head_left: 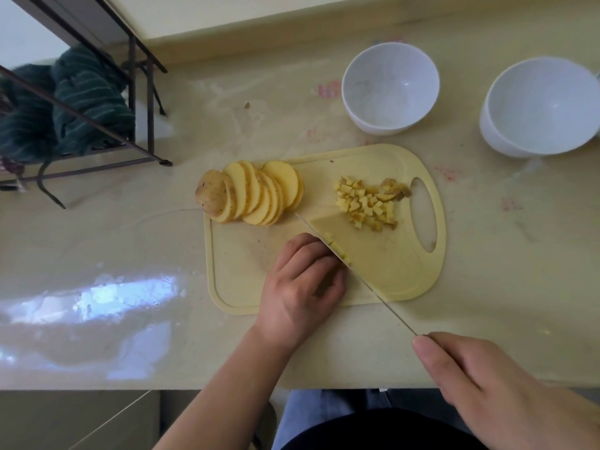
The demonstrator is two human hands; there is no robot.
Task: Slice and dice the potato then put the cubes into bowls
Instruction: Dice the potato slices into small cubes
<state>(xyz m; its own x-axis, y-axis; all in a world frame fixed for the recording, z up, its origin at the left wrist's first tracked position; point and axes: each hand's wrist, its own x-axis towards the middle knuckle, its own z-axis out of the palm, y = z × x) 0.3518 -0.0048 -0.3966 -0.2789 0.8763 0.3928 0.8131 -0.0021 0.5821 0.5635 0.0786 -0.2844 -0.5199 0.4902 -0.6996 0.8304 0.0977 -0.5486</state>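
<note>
You are standing in a home kitchen. A pale, glossy counter (130,241) runs beneath you, smeared and catching window light at eight o'clock. At its centre lies a yellow plastic cutting board (406,274) bearing potato slices (259,193) and cubes (367,203). Two white bowls (389,89) stand at one and two o'clock. At ten o'clock a dark metal rack (143,92) holds folded green striped cloth (87,92).

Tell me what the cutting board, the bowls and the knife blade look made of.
Cutting board: probably plastic, matte pale yellow, with a moulded groove and handle hole. Bowls: glossy white, ceramic or melamine; the look leaves it open. Knife blade: thin grey metal, likely steel.
</note>
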